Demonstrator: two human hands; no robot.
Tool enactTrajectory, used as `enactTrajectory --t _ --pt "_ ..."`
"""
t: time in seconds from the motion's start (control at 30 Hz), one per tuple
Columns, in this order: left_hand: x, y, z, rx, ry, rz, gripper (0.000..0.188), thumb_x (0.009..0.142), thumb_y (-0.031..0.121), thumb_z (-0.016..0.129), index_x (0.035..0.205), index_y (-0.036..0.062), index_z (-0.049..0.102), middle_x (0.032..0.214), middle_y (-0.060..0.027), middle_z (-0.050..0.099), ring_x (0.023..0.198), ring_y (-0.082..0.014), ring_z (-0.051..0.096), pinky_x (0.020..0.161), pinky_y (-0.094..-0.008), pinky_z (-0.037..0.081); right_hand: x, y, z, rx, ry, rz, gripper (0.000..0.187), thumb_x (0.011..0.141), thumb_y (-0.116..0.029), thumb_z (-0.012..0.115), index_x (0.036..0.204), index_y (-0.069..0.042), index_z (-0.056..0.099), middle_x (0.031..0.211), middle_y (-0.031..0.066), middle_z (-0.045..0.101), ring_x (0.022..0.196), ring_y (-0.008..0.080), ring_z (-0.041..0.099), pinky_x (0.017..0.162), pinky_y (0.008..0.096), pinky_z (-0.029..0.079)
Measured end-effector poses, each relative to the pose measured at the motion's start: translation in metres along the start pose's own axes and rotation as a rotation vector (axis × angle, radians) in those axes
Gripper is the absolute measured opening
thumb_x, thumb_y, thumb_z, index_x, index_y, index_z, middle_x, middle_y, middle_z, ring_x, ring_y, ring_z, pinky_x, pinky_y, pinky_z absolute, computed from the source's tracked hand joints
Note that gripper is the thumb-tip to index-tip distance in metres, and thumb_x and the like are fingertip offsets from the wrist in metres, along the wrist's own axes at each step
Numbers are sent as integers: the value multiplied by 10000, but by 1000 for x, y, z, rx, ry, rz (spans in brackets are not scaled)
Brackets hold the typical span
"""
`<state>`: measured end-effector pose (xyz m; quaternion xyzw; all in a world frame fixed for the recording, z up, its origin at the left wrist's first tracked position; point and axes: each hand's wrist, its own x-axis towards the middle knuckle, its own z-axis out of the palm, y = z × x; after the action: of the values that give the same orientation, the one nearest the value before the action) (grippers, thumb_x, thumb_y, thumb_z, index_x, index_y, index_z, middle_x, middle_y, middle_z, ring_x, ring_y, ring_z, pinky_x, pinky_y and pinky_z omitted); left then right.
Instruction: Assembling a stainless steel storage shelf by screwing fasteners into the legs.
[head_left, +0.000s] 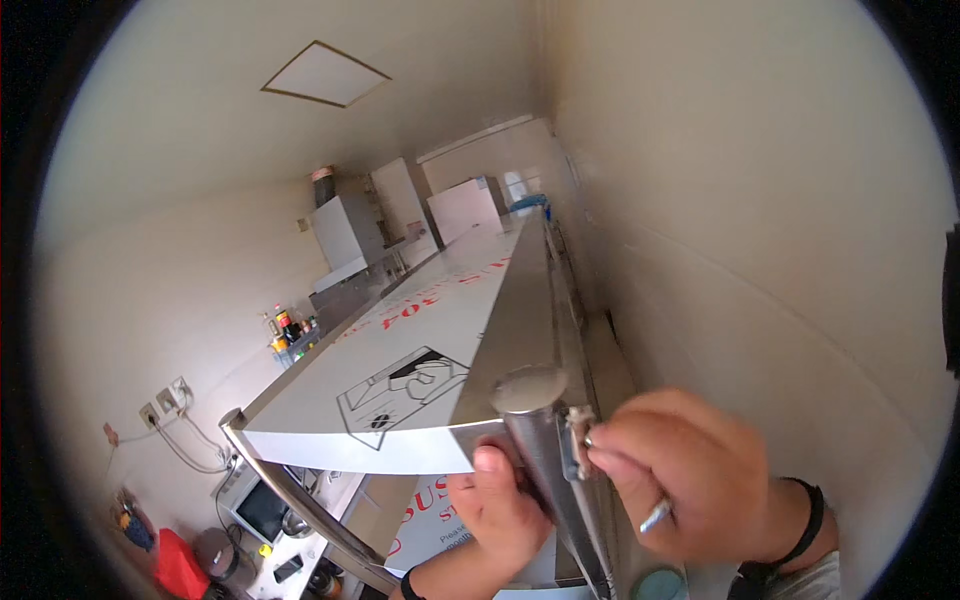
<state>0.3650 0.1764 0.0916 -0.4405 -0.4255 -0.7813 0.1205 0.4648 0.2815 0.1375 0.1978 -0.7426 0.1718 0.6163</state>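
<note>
A: Where is the small fitting point(577, 440) sitting?
B: On the right side of the round metal post point(538, 460), just below its flat cap, at the shelf's near right corner.
A: And the hands?
B: The right hand point(690, 470) pinches the end of the fitting between thumb and forefinger, the other fingers curled in. Something silver shows by those fingers; I can't tell whether it's a ring or a tool's end.
A: What about the left hand point(505, 510)?
B: It's left of the post, against it, fingers curled and thumb pointing up at the corner of the shelf point(400, 400). I can't tell how firmly it grips. Both wrists wear black bands.
A: Describe that shelf.
B: Shiny metal, with red lettering and a line drawing of a hand on top. It runs away from us beside a plain wall point(780, 250). A lower shelf point(440, 510) shows beneath, and a second post point(310, 510) stands at the near left corner.
A: Anything beyond?
B: Down at the left, a worktop point(300, 566) carries a microwave point(258, 510) and a dark phone-like object point(288, 569). Above it are wall sockets point(165, 400) with cables. Further off there are bottles point(287, 325) and a metal hood point(345, 235).
</note>
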Motion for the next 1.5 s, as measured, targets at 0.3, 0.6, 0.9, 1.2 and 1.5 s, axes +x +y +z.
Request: enactTrajectory --t 0.3,0.6,0.9,1.2,1.5 --pt "2 -1 1 89 35 32 456 887 442 319 1000 33 486 847 -71 553 751 -149 527 670 -293 422 -6 14 0 207 -19 11 174 684 0 655 835 -1 569 740 98 579 601 195 580 488 257 468" --pt "3 -4 10 -79 220 22 408 853 396 472 879 -9 510 727 -78 578 608 -107 530 525 -217 410 -1 12 9 67 -117 -69 253 645 14 668 868 0 549 754 95 557 592 201 565 489 258 461" --pt "5 -5 2 -51 208 41 358 858 367 474 649 83 413 565 23 410 500 -50 335 442 -208 239 7 13 8 279 -69 94 163 689 -44 681 804 -14 569 692 97 563 569 222 548 472 279 429" --pt "6 3 9 88 141 -9 431 886 432 344 874 39 519 744 -48 549 655 -107 519 576 -245 408 -4 5 13 63 4 40 207 660 -24 685 824 3 562 727 117 575 545 198 557 454 268 447" --pt "5 -3 2 -10 106 75 408 876 370 431 931 -29 498 771 -113 591 647 -151 575 557 -244 470 0 7 12 90 10 19 188 673 -43 683 813 -10 562 743 106 558 534 185 534 447 255 432"
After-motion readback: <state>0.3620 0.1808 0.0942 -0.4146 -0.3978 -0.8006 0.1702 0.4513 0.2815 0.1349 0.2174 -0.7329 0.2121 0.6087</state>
